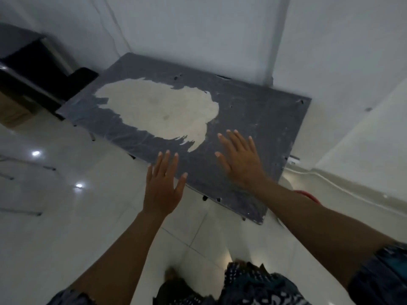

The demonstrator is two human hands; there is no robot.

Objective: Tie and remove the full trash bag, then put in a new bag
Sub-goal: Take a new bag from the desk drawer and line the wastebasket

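Both hands held flat, fingers spread, nothing gripped: left hand (161, 190) at the near edge of the worn dark-grey bench (253, 111), right hand (240, 160) over it. Black-lined steel trash bin (33, 60) seen far left, well apart.

The dark bin (33, 69) (top left) is blurred and cut off.

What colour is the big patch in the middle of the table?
Cream-beige, on the dark grey tabletop; the worn patch shows clearly in the head view.
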